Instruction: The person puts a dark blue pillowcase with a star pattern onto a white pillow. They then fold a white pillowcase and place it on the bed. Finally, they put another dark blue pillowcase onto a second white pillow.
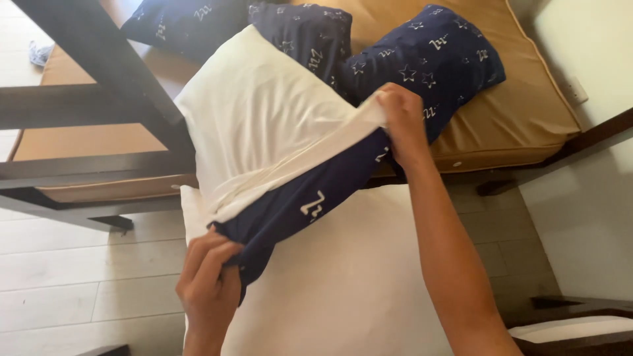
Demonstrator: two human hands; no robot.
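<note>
A white pillow (pixel 264 112) leans in front of me, its lower part inside a navy pillowcase (pixel 303 198) with pale star marks. My left hand (pixel 208 280) grips the bunched lower edge of the pillowcase. My right hand (pixel 402 115) pinches the pillowcase's upper edge together with a white fabric edge at the pillow's right side. A second white pillow (pixel 343 283) lies below, between my arms.
A bed with a tan mattress (pixel 514 112) carries two navy star-print pillows (pixel 435 59). A dark wooden bunk frame and ladder (pixel 92 99) crosses the left. Pale tiled floor (pixel 79 277) lies below. A white wall (pixel 587 46) stands at right.
</note>
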